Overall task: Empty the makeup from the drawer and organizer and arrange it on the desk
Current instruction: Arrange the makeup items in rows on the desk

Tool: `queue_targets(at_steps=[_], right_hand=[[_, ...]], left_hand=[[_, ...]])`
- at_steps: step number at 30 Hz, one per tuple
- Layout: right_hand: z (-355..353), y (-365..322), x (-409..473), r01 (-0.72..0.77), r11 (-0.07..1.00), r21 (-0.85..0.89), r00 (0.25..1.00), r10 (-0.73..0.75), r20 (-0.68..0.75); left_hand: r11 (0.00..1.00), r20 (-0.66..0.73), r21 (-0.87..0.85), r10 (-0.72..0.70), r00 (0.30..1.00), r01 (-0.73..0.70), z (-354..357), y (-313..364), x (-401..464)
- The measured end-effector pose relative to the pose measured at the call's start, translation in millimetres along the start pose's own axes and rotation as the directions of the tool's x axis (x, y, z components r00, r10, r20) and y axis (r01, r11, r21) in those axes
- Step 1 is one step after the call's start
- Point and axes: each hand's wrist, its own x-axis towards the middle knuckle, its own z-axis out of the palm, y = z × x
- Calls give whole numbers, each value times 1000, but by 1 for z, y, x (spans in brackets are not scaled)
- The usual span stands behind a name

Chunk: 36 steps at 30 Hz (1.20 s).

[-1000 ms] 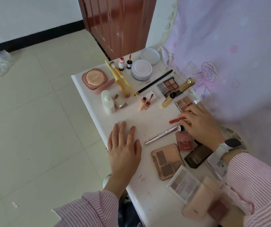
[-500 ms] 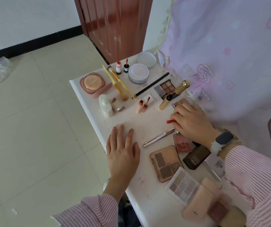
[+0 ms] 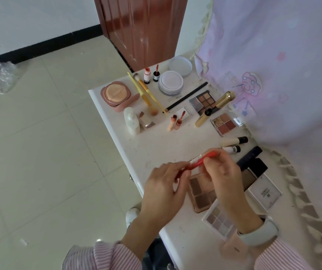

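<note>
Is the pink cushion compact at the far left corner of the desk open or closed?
Open. The pink cushion compact shows its round beige puff, and its lid lies back behind it.

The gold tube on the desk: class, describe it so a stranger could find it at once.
Start at the white desk and go to its far right side, by the pink curtain. There the gold tube lies slantwise beside the nine-pan brown palette. Nothing else near it is shiny gold with a black middle.

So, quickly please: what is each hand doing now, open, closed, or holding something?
Left hand: pinches the near end of the red lip pencil.
Right hand: pinches the same pencil further along.
</note>
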Motion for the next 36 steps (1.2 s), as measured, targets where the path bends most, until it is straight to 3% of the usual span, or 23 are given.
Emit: queue_targets(at_steps=[5, 10, 14, 19, 25, 30, 36], right_hand=[[2, 8, -7, -60, 998, -17, 998, 60, -1], [3, 15, -8, -7, 979, -202, 997, 23, 76], [10, 17, -8, 22, 971, -238, 994, 4, 108], [16, 20, -7, 57, 957, -285, 996, -35, 82], [12, 26, 0, 28, 956, -291, 996, -3, 89], [13, 26, 3, 17, 957, -290, 995, 13, 99], [14, 27, 1, -22, 962, -271, 994, 49, 94]], left_hand=[[993, 86, 95, 61, 994, -69, 3, -8, -11], [995, 88, 88, -45, 995, 37, -2, -11, -15], [985, 78, 105, -145, 986, 137, -5, -17, -16], [962, 197, 119, -265, 944, 245, -10, -20, -11], [985, 363, 121, -163, 918, 126, -17, -20, -10], [987, 242, 136, -121, 963, 90, -15, -20, -13], [985, 313, 133, -147, 938, 110, -22, -21, -9]])
